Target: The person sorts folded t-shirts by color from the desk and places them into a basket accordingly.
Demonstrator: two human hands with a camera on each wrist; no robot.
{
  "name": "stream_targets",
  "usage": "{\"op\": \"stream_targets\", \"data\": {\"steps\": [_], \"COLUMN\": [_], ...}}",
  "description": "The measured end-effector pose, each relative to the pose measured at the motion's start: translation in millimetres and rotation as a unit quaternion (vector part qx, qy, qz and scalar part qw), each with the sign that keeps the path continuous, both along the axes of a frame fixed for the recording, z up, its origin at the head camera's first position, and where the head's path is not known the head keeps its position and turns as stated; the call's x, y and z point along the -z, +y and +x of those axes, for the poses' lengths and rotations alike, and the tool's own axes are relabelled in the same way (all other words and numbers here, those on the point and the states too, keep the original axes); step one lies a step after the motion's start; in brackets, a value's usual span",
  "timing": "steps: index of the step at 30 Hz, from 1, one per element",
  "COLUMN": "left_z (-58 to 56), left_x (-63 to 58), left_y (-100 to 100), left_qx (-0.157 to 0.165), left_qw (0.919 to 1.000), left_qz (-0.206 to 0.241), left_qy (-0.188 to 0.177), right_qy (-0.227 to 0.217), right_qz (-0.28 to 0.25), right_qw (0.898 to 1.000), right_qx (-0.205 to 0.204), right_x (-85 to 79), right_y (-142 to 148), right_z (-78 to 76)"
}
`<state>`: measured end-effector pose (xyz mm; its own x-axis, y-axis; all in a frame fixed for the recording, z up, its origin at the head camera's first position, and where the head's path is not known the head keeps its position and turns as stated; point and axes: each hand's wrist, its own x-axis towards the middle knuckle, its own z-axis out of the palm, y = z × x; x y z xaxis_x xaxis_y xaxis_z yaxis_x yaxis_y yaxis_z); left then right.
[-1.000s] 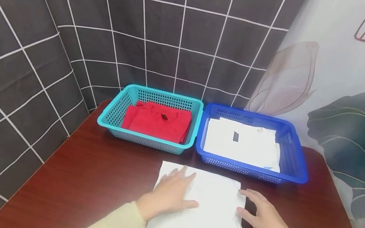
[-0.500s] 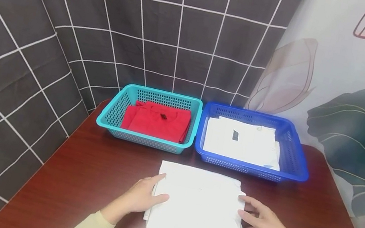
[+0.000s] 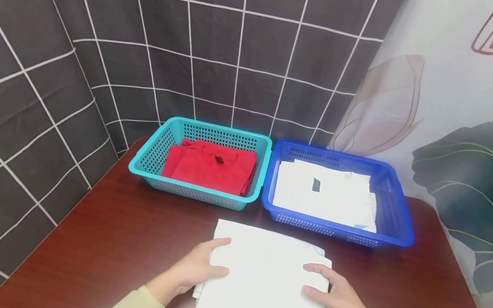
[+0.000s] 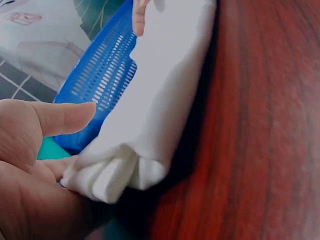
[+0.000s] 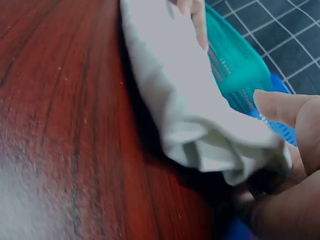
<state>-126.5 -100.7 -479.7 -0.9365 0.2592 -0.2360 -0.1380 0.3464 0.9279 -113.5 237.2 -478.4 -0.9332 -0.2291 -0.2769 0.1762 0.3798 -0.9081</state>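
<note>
A folded white garment [image 3: 263, 283] lies flat on the table in the head view, its layers showing at both ends in the wrist views. At its left edge is my left hand [image 3: 193, 271], thumb and index finger reaching over the top. My right hand [image 3: 344, 303] is at the opposite edge in a like pose. In the left wrist view the thumb [image 4: 70, 119] stands apart from the cloth, while other fingers touch the folded end. The right wrist view shows the thumb [image 5: 280, 107] raised, with fingers partly hidden beside and below the cloth.
Behind the garment stand a teal basket [image 3: 195, 192] with folded red clothing [image 3: 214, 170] and a blue basket [image 3: 327, 228] with folded white clothing [image 3: 333, 197]. The reddish-brown table [image 3: 112, 240] meets a dark checked curtain [image 3: 217, 39] at the back and left.
My left hand has moved from on top of the garment to its left edge. My right hand has shifted inward over the right edge. The garment stays in nearly the same place.
</note>
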Motion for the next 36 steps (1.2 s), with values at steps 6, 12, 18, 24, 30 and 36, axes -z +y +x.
{"op": "stream_targets", "data": {"steps": [6,12,18,24,30,36], "left_z": [-1.7,-4.2,-1.6,2.7,7.7,4.8], "left_x": [4.9,14.0,10.6,-3.9,-27.8,-57.1], "left_y": [-4.8,-12.3,-16.4,-17.7,-19.3,-14.6], "left_qx": [0.036,0.052,0.047,0.046,0.065,0.09], "left_qw": [0.9992,0.9983,0.998,0.9978,0.9951,0.9895], "left_qz": [-0.004,0.009,0.024,0.02,0.03,0.042], "left_qy": [0.02,0.026,0.035,0.044,0.067,0.105], "right_qy": [0.016,0.029,0.047,0.064,0.023,0.029], "right_qz": [-0.02,-0.01,-0.026,-0.021,-0.011,0.002], "right_qw": [1.0,0.999,0.998,0.998,0.999,0.998], "right_qx": [0.002,0.01,0.014,0.019,0.043,0.055], "right_x": [5.9,9.1,8.8,-6.2,-32.7,-62.8], "right_y": [-4.8,-3.0,-1.5,1.0,4.6,14.0], "right_z": [2.7,4.1,7.6,16.9,27.1,33.0]}}
